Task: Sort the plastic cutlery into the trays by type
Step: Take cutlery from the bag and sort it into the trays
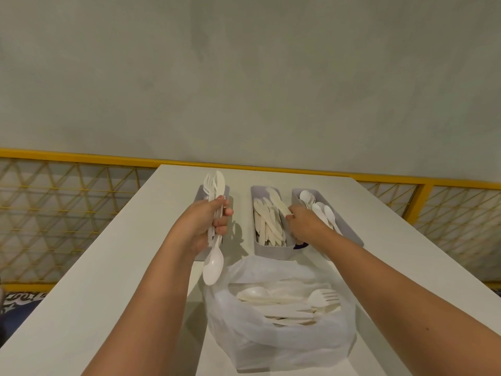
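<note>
Where the white table [108,267] ends against a yellow railing [81,157] and a grey wall [244,77], three grey trays stand side by side. A thin plastic bag [244,335] sits at the near edge, open at the top, with mixed white forks, spoons and knives [322,295] loose inside. It lies between the two forearms and in front of the middle tray [271,253]. A small dark item between the middle tray and the right tray [348,226] cannot be identified.

The left hand [206,221] grips a bundle of cutlery [215,185], fingers wrapped around the handles. Fork tines and a blade point away; one spoon [213,267] hangs bowl-down toward the bag. The hand and bundle cover most of the left tray [200,191], so its contents cannot be told.

The right hand [301,222] is at the middle tray's right wall, fingers curled on the end of a knife [278,200] lying over the stacked knives [267,226]. Its wrist crosses the right tray, which holds spoons [320,210].
</note>
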